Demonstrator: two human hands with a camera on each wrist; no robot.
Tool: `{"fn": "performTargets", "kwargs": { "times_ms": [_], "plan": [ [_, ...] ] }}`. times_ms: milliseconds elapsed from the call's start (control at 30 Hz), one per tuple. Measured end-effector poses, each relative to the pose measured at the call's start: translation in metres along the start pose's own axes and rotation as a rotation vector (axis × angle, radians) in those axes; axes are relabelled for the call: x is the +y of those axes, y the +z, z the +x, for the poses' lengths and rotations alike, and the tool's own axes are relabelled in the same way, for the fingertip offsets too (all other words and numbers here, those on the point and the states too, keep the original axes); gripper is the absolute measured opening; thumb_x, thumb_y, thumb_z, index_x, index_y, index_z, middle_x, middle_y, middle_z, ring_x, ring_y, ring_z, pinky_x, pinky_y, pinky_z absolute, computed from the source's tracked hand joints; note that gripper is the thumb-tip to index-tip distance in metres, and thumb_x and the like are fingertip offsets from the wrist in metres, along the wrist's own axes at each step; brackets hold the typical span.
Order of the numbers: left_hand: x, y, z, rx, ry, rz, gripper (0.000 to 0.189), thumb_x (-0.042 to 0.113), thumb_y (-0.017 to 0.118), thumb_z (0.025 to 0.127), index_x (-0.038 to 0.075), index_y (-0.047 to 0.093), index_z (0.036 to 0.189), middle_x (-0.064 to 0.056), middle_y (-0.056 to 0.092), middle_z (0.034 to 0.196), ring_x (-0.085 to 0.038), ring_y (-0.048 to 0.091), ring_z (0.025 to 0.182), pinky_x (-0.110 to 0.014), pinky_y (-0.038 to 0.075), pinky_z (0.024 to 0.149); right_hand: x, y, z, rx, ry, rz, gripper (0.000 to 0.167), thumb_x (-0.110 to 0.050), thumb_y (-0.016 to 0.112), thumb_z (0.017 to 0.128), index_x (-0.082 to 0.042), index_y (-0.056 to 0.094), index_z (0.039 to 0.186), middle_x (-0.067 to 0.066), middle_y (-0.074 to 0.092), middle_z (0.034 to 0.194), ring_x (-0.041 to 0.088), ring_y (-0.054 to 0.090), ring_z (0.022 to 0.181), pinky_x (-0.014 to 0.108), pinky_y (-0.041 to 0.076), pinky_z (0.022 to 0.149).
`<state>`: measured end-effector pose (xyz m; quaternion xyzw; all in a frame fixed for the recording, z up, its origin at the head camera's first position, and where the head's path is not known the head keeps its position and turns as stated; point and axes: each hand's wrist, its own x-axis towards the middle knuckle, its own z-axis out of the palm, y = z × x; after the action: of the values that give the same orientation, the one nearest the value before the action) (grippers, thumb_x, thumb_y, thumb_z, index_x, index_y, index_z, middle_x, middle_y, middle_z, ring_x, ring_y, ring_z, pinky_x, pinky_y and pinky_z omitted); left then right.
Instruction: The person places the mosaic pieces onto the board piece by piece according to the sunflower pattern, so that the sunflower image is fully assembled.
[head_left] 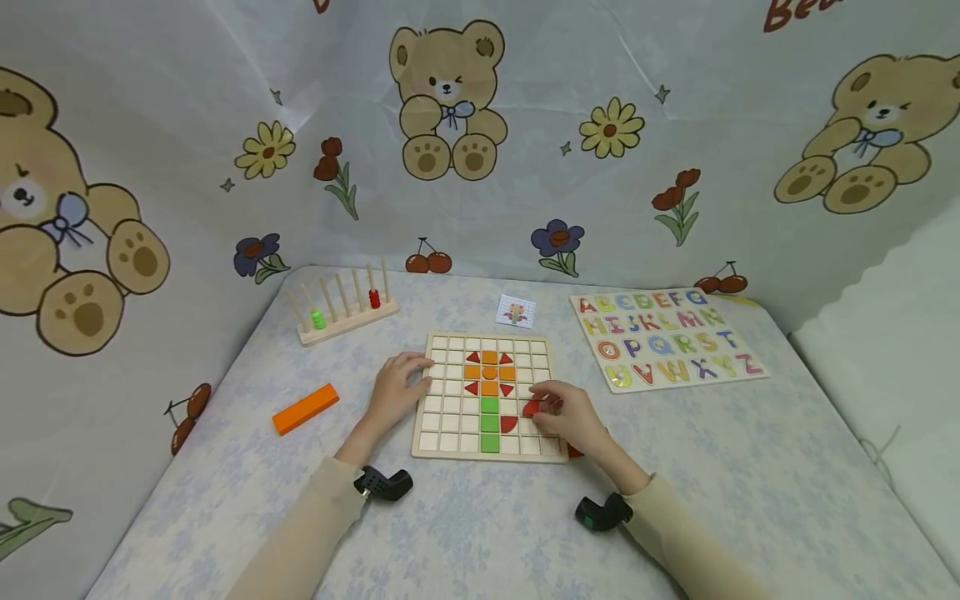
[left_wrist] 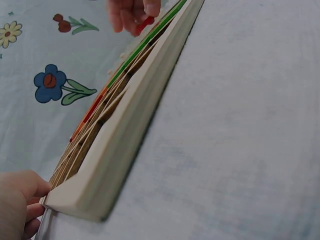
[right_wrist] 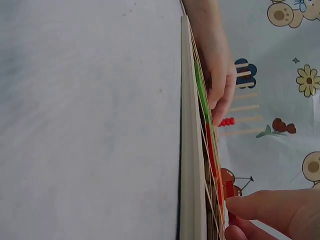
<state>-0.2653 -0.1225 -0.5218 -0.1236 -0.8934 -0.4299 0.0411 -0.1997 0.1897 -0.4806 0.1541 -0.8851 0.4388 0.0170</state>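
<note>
A wooden grid board (head_left: 442,455) lies on the table with flat coloured pieces in its cells. Orange squares surround an orange circle (head_left: 490,372), with red triangles (head_left: 472,357) at the corners. Green squares (head_left: 490,423) run down below, beside a red quarter-circle piece (head_left: 508,424). My right hand (head_left: 573,419) pinches another red quarter-circle piece (head_left: 531,408) over the board's right part, between thumb and fingers; its red edge (right_wrist: 230,190) shows in the right wrist view. With relaxed fingers my left hand (head_left: 396,387) touches the board's left edge, seen close in the left wrist view (left_wrist: 22,200).
Red material (head_left: 575,451) shows partly beneath my right hand by the board's edge. A small picture card (head_left: 515,311) lies behind the board. An alphabet board (head_left: 667,340) is at right; a peg rack (head_left: 348,322) with rings and an orange bar (head_left: 306,408) are at left.
</note>
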Motion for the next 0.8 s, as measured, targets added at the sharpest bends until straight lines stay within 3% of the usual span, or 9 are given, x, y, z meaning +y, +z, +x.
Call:
{"fn": "performTargets", "kwargs": {
  "times_ms": [200, 533, 800],
  "plan": [
    [0.002, -0.001, 0.000, 0.003, 0.008, 0.001, 0.030, 0.024, 0.063, 0.096, 0.012, 0.069, 0.124, -0.009, 0.058, 0.138, -0.031, 0.047, 0.132, -0.057, 0.033, 0.113, -0.011, 0.020, 0.017, -0.050, 0.004, 0.048, 0.034, 0.008, 0.072, 0.082, 0.008, 0.066, 0.115, 0.020, 0.070, 0.101, 0.019, 0.061, 0.079, 0.021, 0.052, 0.070],
    [0.005, -0.004, 0.000, 0.001, -0.002, 0.006, 0.030, 0.022, 0.063, 0.096, 0.012, 0.069, 0.124, -0.008, 0.059, 0.137, -0.031, 0.046, 0.133, -0.057, 0.031, 0.114, -0.011, 0.025, 0.019, -0.072, -0.017, 0.069, 0.025, 0.007, 0.068, 0.086, 0.002, 0.071, 0.110, 0.015, 0.073, 0.102, 0.012, 0.056, 0.078, 0.019, 0.047, 0.068],
    [0.003, -0.003, -0.001, -0.006, -0.004, -0.010, 0.031, 0.025, 0.063, 0.097, 0.013, 0.069, 0.125, -0.007, 0.058, 0.138, -0.030, 0.046, 0.133, -0.057, 0.033, 0.113, -0.006, 0.005, 0.005, -0.026, -0.009, 0.042, 0.023, 0.000, 0.068, 0.090, 0.002, 0.070, 0.113, 0.016, 0.072, 0.106, 0.019, 0.063, 0.087, 0.025, 0.052, 0.077]
  ]
}}
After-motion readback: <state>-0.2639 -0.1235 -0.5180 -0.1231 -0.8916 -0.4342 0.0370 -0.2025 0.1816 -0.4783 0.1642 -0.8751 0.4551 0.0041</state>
